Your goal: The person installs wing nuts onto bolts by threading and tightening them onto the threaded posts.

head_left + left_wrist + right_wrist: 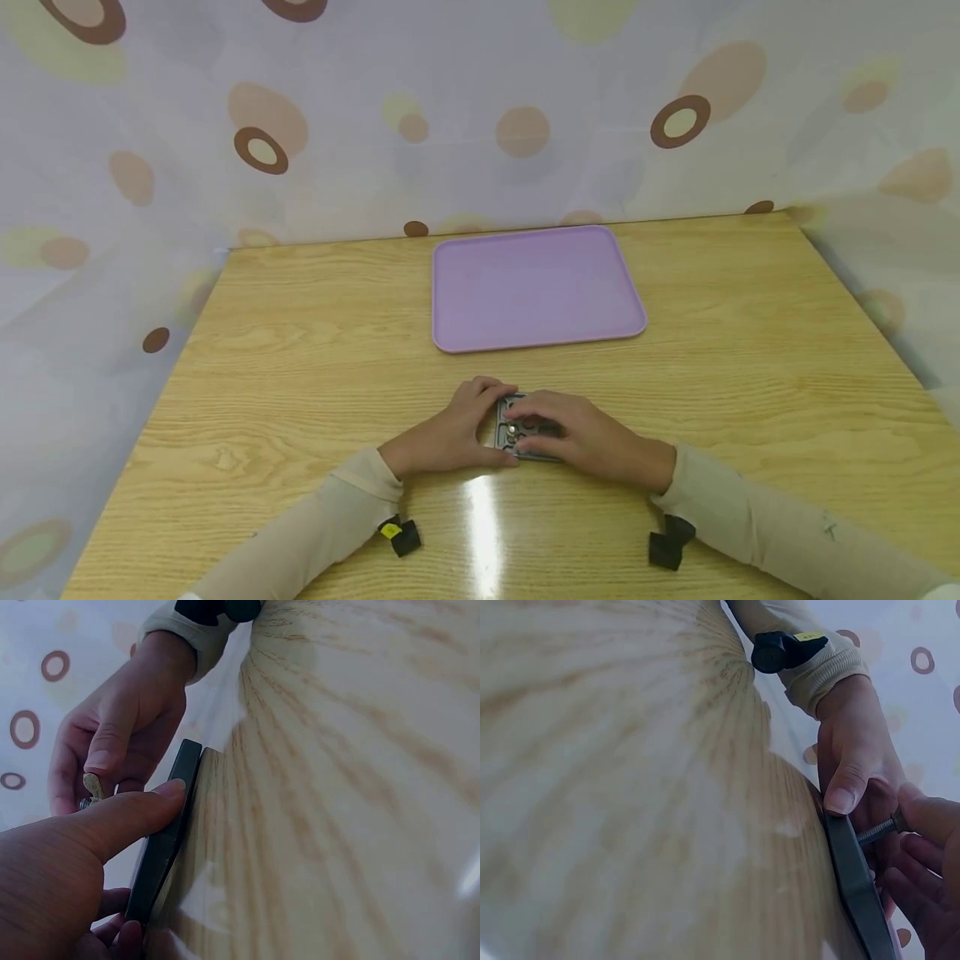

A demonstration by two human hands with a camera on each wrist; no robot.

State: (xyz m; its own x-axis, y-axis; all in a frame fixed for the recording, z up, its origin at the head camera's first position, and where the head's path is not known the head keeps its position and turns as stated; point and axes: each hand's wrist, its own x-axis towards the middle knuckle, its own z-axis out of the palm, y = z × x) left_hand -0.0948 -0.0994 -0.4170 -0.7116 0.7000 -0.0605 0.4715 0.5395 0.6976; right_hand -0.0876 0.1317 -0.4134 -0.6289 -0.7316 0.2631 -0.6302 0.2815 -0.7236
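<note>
A dark grey metal plate (pixel 505 408) with a raised pattern lies low over the table in front of me. My left hand (pixel 454 429) grips its left end, the thumb on the near edge and the fingers on the far edge. A threaded bolt (pixel 877 831) stands up from the plate's face. My right hand (pixel 592 435) pinches the bolt's head between thumb and fingers. That head (pixel 92 786) looks brassy and flattened in the left wrist view. The right hand covers much of the plate's right part from above.
Behind the hands, a purple tray (pixel 536 287) lies on the wooden table (pixel 315 333). Spotted cloth (pixel 450 100) hangs along the back and sides of the table. A strip of glare shows on the tabletop near the front.
</note>
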